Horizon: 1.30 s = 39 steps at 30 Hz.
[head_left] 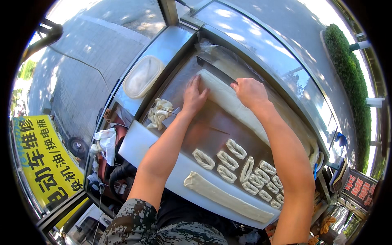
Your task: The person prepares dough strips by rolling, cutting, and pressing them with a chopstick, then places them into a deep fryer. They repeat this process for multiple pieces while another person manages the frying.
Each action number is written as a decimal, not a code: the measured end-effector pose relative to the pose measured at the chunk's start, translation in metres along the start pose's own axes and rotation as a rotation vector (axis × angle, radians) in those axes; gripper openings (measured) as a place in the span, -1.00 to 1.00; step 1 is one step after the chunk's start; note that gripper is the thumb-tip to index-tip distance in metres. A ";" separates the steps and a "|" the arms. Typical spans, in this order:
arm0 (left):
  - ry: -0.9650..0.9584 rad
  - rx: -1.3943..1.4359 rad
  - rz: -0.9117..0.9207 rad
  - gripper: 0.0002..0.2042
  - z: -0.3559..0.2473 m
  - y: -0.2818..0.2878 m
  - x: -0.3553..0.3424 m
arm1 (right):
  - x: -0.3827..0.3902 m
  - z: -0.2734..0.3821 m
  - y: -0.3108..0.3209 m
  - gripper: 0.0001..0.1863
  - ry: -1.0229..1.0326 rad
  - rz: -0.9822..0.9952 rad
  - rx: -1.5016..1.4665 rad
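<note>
A long, pale slab of dough (234, 104) lies slantwise across the metal worktop (196, 130). My right hand (251, 92) is closed round the handle of a knife (214, 70), whose dark, long blade points to the far left, above the slab's far end. My left hand (195, 96) rests at that end with fingers apart, the thumb at the dough's edge. Several twisted dough pieces (228, 160) sit in rows nearer to me, partly behind my right forearm. A flat dough strip (220, 196) lies on the white board (136, 143) along the near edge.
Left of my left forearm is a heap of dough scraps (158, 114). A thin stick (216, 128) lies between my arms. An oval, whitish container (143, 76) stands on the left metal ledge. Clear panels and metal frames (261, 32) border the far side. Plastic film (208, 47) lies at the far corner.
</note>
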<state>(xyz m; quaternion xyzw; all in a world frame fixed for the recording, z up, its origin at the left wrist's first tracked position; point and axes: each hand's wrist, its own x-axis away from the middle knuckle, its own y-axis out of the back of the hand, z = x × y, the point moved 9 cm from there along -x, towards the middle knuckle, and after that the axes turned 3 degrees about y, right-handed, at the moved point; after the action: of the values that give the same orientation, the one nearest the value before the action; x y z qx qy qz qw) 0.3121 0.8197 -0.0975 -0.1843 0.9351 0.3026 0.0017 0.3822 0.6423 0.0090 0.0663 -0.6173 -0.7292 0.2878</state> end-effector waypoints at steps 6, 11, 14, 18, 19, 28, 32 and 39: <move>-0.028 -0.001 -0.212 -0.39 -0.006 0.047 -0.006 | -0.006 0.004 -0.003 -0.63 0.029 0.049 0.060; -0.405 -0.243 -0.129 -0.45 -0.075 0.068 -0.048 | -0.011 0.008 -0.010 -0.65 0.052 0.081 0.098; -0.556 -0.376 0.330 -0.55 -0.084 0.032 -0.064 | -0.012 0.018 -0.012 -0.69 0.046 0.143 0.104; -0.369 -0.549 0.692 -0.90 -0.060 -0.015 -0.081 | -0.019 0.016 -0.020 -0.65 0.063 0.168 0.105; -0.377 -0.547 0.656 -0.91 -0.059 -0.017 -0.082 | -0.021 0.015 -0.021 -0.64 0.063 0.178 0.100; -0.719 -0.371 0.406 -0.64 -0.104 -0.006 -0.051 | -0.001 -0.019 -0.056 -0.69 0.093 0.015 0.052; 0.149 0.251 -0.062 -0.55 -0.012 0.056 -0.075 | 0.027 -0.032 -0.061 -0.71 0.179 -0.273 -0.040; 0.617 -0.144 0.902 -0.48 0.043 -0.028 -0.045 | 0.080 -0.062 -0.010 -0.71 0.040 -0.546 -0.361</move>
<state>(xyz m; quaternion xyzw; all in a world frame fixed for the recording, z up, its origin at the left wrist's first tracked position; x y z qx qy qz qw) 0.3591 0.8382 -0.1436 0.1549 0.8555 0.2683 -0.4148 0.3411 0.5492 0.0060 0.1917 -0.4316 -0.8757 0.1007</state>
